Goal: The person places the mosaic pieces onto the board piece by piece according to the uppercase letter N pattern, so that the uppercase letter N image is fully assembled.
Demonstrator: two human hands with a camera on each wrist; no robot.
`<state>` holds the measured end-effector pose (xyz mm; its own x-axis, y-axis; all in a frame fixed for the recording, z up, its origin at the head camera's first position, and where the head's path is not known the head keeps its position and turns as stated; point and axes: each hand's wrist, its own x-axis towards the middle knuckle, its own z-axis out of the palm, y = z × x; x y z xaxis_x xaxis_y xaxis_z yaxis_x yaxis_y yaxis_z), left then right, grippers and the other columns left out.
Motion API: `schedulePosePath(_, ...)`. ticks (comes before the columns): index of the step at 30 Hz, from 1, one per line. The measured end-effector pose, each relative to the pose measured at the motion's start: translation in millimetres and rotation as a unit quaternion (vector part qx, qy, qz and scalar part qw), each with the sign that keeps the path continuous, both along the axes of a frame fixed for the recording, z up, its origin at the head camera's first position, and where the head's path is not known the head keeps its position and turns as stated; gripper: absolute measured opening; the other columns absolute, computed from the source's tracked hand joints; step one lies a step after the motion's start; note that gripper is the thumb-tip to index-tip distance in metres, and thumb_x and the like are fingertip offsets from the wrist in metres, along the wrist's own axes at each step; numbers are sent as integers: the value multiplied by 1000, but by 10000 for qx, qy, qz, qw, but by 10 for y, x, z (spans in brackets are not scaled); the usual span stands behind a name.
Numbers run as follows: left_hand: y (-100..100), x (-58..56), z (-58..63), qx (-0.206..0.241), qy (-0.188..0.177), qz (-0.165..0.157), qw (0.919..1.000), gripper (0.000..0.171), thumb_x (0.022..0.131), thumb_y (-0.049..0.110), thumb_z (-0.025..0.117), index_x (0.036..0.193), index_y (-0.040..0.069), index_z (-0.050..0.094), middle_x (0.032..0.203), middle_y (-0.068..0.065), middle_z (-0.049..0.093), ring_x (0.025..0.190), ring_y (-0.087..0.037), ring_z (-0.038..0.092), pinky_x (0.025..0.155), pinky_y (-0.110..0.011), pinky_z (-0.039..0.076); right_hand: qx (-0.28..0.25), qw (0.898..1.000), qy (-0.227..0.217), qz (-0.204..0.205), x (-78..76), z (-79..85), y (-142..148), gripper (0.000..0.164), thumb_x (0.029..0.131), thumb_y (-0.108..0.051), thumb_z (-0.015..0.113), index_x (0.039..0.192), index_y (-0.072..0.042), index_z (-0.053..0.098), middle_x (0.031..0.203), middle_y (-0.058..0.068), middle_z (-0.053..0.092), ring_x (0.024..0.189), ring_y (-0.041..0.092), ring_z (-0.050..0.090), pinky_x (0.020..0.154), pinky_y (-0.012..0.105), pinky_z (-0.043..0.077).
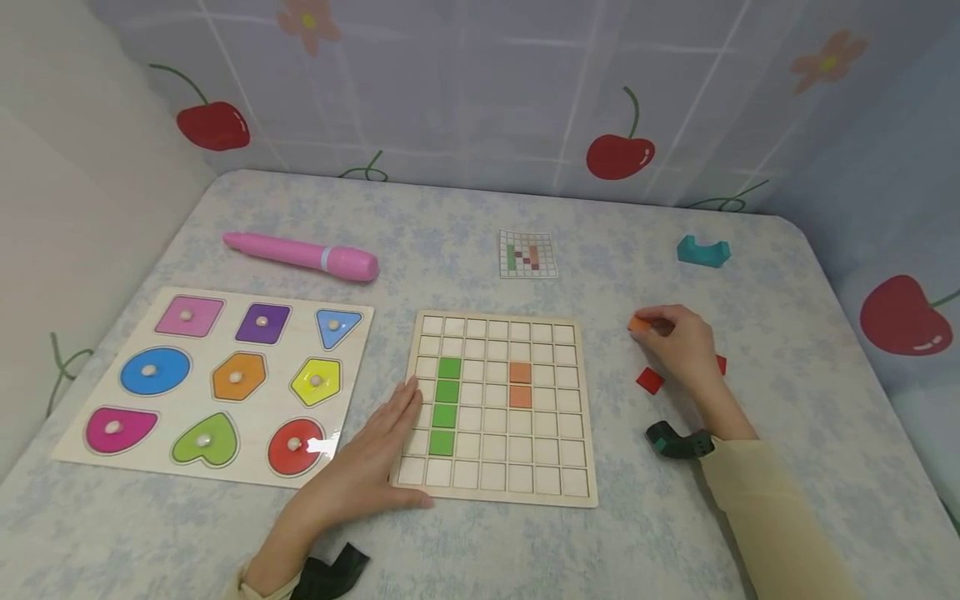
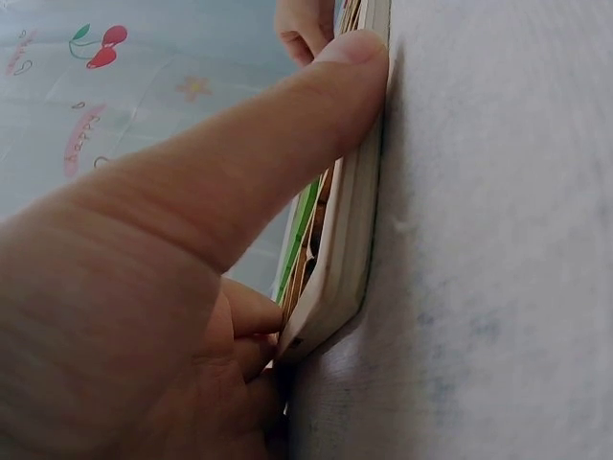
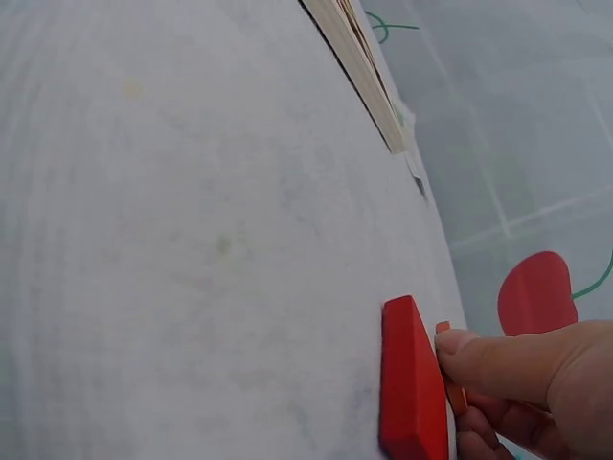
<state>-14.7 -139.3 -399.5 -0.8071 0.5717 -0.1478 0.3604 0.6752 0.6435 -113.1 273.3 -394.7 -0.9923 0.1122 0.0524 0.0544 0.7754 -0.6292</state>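
Observation:
A wooden grid board [image 1: 589, 433] lies flat in the middle of the table. Several green square tiles [image 1: 446, 415] form a column in it, and two orange tiles [image 1: 520, 384] sit one above the other further right. My left hand [image 1: 363, 462] rests with extended fingers along the board's left edge, its thumb [image 2: 287, 125] against the near edge. To the right of the board, my right hand [image 1: 684, 350] pinches an orange square tile [image 1: 639, 323] between thumb and fingers. Close by lies a red tile [image 1: 650, 381]; another red tile [image 1: 722, 364] is partly hidden behind that hand.
On the left lies a shape puzzle board [image 1: 360, 333] with knobbed pieces. Behind it is a pink pen-shaped object [image 1: 300, 254]. A small printed pattern card [image 1: 528, 255] lies beyond the grid, with a teal notched block [image 1: 703, 252] at the back right.

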Motion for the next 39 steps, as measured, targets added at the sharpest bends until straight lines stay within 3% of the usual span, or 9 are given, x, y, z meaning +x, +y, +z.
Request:
schedulePosePath(7,5,-6,-20,20,34,-22,10000,122,64,51,81,149,3,7,156,-2,-4,139,-16,-4,109,-43,13,-152,9997,-182,-29,0,21,5,32,88,-17,66,115,2,64,108,21,59,93,34,56,78,46,46)
schedulePosePath(14,6,-7,-15,5,5,-16,10000,123,64,50,81,149,3,6,156,-2,-4,140,-16,-4,109,-43,13,-477,9979,-428,-32,89,172,-63,38,89,-24,65,120,-3,62,117,16,57,98,31,54,77,41,46)
schedulePosePath(19,6,-11,-6,-12,7,-11,10000,123,64,50,81,150,4,6,156,-2,-4,139,-16,-4,109,-42,13,-707,9963,-65,489,258,281,-228,34,89,-21,66,118,-3,63,113,13,58,96,27,53,77,34,45)
schedulePosePath(24,-3,-8,-4,-56,85,-16,9999,123,64,49,81,149,2,6,156,-4,-4,139,-16,-4,110,-42,12,-1130,9847,414,1258,425,256,-522,28,84,-6,70,111,0,66,104,11,62,93,22,56,77,23,46)
schedulePosePath(30,2,-7,-10,-78,128,-43,9999,122,65,50,81,149,2,6,156,-4,-4,140,-16,-4,110,-42,11,-1607,9680,155,1920,587,148,-842,27,79,-1,73,106,-3,69,102,4,63,88,19,56,76,30,49)
schedulePosePath(39,0,-8,-11,-79,169,-48,9998,122,65,49,81,149,2,6,156,-4,-5,139,-16,-4,110,-41,10,-1507,9568,85,2485,784,35,-1121,30,75,-5,77,104,-10,70,100,-5,62,95,13,58,80,30,50)
